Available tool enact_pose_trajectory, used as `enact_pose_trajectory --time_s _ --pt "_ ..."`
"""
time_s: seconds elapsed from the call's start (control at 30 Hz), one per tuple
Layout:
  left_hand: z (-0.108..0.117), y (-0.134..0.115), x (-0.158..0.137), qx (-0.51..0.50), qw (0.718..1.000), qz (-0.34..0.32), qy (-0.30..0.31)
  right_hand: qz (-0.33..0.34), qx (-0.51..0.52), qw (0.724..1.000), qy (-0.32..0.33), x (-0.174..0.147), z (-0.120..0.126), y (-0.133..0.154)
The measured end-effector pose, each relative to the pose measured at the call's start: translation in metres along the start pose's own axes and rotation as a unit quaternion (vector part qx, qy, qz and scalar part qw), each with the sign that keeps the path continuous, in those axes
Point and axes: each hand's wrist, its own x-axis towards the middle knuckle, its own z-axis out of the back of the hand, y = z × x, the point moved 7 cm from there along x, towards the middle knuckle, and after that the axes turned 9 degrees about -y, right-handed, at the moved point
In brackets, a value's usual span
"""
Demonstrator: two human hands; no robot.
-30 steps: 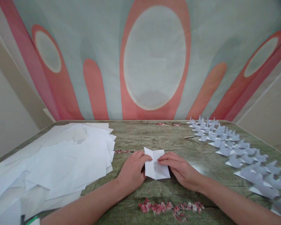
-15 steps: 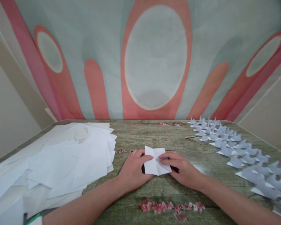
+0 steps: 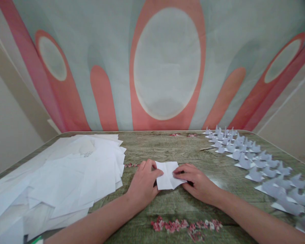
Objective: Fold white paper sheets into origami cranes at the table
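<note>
A small white sheet of paper (image 3: 167,176) with a crease down its middle is held between my two hands, just above the tabletop. My left hand (image 3: 145,179) pinches its left edge, the thumb on top and the fingers behind. On the opposite side, my right hand (image 3: 194,181) grips the right edge, with fingertips lying over the paper's face. The underside of the sheet and some fingertips are hidden.
To the left lies a wide, loose pile of white paper sheets (image 3: 73,179). Several folded white paper birds (image 3: 255,174) stand in rows along the right. The wood-patterned tabletop (image 3: 147,145) bears printed pink flowers (image 3: 173,225). A coral-and-grey patterned backdrop (image 3: 167,64) rises behind.
My left hand has shifted its hold slightly, its thumb moving left toward the edge. The paper looks more spread and flatter. My right hand stays nearly in place.
</note>
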Motion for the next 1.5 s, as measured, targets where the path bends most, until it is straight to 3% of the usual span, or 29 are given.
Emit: enact_pose_trajectory --time_s 0.2,0.37,0.6,0.77,1.03,1.13,1.27,1.4,1.5 --pt "-0.002 -0.014 -0.003 0.112 0.990 -0.059 0.062 0.019 -0.013 1.000 -0.002 -0.001 0.001 0.004" --pt "-0.006 -0.011 -0.004 0.099 0.991 -0.065 0.059 0.009 0.005 1.000 -0.015 0.000 0.003 0.002" --pt "-0.002 0.001 0.001 -0.039 0.999 0.006 0.010 -0.066 0.015 0.997 -0.031 0.001 0.007 -0.008" --pt "-0.006 0.009 0.006 -0.125 0.991 0.048 0.014 -0.117 0.040 0.991 -0.054 0.001 0.008 -0.016" --pt "-0.012 0.026 0.009 -0.081 0.994 0.079 0.002 -0.190 0.019 0.980 -0.049 0.004 0.008 -0.032" --pt "-0.006 0.027 0.008 -0.103 0.989 0.097 -0.038 -0.200 0.009 0.979 -0.030 0.007 0.006 -0.035" --pt "0.008 0.002 0.003 -0.036 0.996 0.025 -0.075 -0.217 -0.005 0.976 -0.015 0.011 0.005 -0.036" --pt "0.000 -0.036 -0.011 0.047 0.993 -0.110 0.019 -0.209 -0.008 0.978 -0.023 0.014 0.006 -0.036" --pt "-0.009 -0.044 -0.021 0.061 0.985 -0.140 0.078 -0.209 0.003 0.978 -0.018 0.013 0.004 -0.038"
